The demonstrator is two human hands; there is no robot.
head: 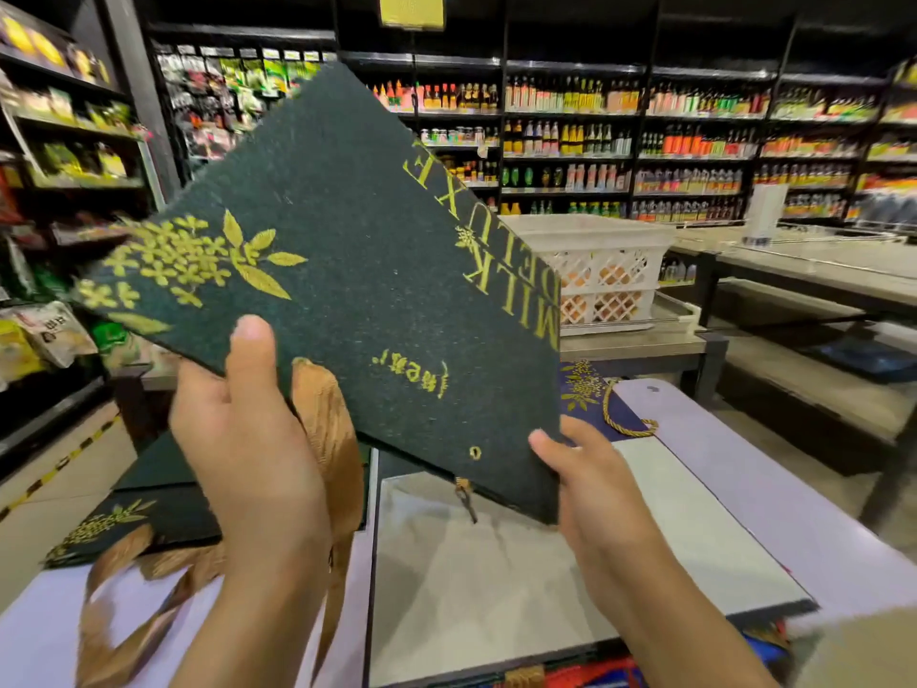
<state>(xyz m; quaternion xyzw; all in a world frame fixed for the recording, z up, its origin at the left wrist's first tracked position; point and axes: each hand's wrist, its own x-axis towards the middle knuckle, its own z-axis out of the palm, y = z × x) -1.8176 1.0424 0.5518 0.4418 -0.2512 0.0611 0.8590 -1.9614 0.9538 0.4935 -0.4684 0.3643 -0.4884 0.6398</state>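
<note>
1. Snack packs [44, 335] on the left shelves, labels blurred, unreadable.
2. Second green bag [149, 513] lies flat on the bench [794, 489] at lower left, with a gold flower print; its text is out of view.
3. Left hand [248, 439]: thumb on the face of the held green bag [347, 270], fingers curled under its lower left edge and mostly hidden, so it is clamped on the bag. Brown ribbon handle [327, 419] hangs behind the hand.
4. Held green bag is flattened, tilted and raised above the bench at centre frame. Gold writing upside down reads "MILK" and "DELUXE"; letters at the right fold are hard to read. The small gold script lower down is not legible.
5. Grey board [496, 578] lies flat on the bench under the bag.
6. Right hand [590, 479]: thumb on the bag's lower right corner, fingers beneath and hidden, pinching it.
7. Navy bag [585, 389] with gold cord is mostly covered.
8. White crate [605, 270] behind holds orange items, unclear.
9. Bottle shelves [694, 141], labels too small to read.
</note>
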